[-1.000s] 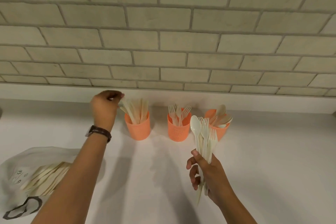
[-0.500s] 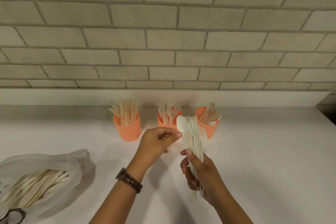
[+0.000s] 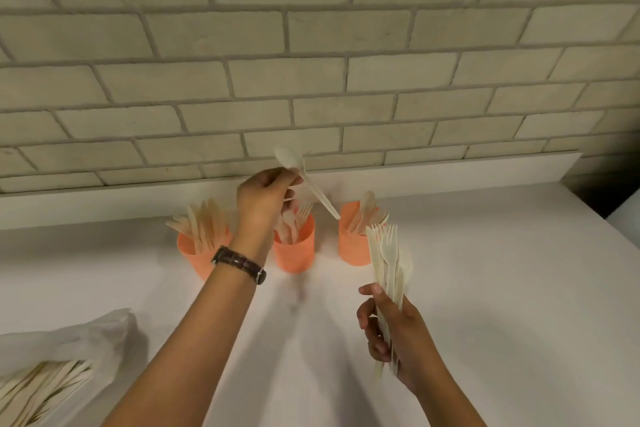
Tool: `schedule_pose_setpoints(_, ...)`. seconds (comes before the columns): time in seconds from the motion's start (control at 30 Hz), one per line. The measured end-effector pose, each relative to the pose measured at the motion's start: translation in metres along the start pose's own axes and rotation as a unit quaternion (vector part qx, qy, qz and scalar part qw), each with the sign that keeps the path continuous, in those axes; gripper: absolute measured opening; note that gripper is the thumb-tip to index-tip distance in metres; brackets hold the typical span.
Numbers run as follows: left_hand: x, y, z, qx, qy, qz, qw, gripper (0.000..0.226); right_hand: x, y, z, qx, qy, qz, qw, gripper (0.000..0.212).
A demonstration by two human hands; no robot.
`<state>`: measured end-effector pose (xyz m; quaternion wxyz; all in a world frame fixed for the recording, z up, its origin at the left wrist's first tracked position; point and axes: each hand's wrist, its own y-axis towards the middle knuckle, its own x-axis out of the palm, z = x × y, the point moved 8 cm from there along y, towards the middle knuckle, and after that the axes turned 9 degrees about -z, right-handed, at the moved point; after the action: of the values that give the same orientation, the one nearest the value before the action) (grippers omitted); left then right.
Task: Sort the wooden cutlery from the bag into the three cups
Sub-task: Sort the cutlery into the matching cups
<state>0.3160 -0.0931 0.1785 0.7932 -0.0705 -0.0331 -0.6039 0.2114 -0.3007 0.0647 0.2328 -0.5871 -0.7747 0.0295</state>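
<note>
Looking down through the head camera, I see a white counter (image 3: 485,288) that runs back to a low white ledge (image 3: 450,173) and a pale brick wall (image 3: 311,80), both behind the middle cup (image 3: 298,253). I count three orange cups in a row. The middle cup holds forks, the left cup (image 3: 194,253) just to its left holds flat knife-like pieces, and the right cup (image 3: 351,246) just to its right holds spoons. My two hands are well apart. The left hand (image 3: 265,198), with one dark watch (image 3: 239,262) on its wrist, is raised above the middle cup and pinches one spoon (image 3: 313,188) near its bowl. The handle slants down and to the right of the middle cup, toward the right cup's rim. The right hand (image 3: 391,333) is in front of and to the right of the middle cup, and its fingers are curled around a bundle of forks (image 3: 389,260) held tines up. At least three heads show, but I cannot tell the exact number. One clear bag (image 3: 69,350) lies far to the front-left of the middle cup, with many more wooden pieces inside.
</note>
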Motion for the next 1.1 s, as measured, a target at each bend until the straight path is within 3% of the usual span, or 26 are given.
schedule_pose_setpoints(0.2,0.053,0.04,-0.031,-0.019,0.049,-0.026,0.998,0.013,-0.013,0.001,-0.007,-0.012,0.012,0.009,1.0,0.03)
schedule_pose_setpoints(0.3,0.066,0.045,-0.069,-0.076,0.12,-0.053,0.988,0.028,-0.016,0.004,-0.011,-0.024,0.014,0.006,1.0,0.031)
schedule_pose_setpoints(0.37,0.069,0.04,-0.086,-0.104,0.149,-0.073,0.981,0.025,-0.018,0.005,-0.011,-0.026,0.016,0.005,1.0,0.032)
schedule_pose_setpoints(0.43,0.07,0.029,-0.088,-0.095,0.163,-0.081,0.979,0.011,-0.019,0.006,-0.011,-0.023,0.014,0.004,1.0,0.033)
schedule_pose_setpoints(0.5,0.07,0.013,-0.081,-0.073,0.165,-0.094,0.979,0.018,-0.02,0.008,-0.01,-0.022,0.012,0.004,1.0,0.033)
schedule_pose_setpoints(0.7,0.065,-0.049,-0.076,-0.102,0.162,-0.214,0.958,0.017,-0.001,0.015,-0.008,-0.017,-0.009,-0.022,1.0,0.032)
schedule_pose_setpoints(1.1,-0.012,-0.065,-0.076,-0.119,0.13,-0.14,0.974,0.016,0.064,0.028,0.007,0.016,-0.067,-0.133,0.989,0.032)
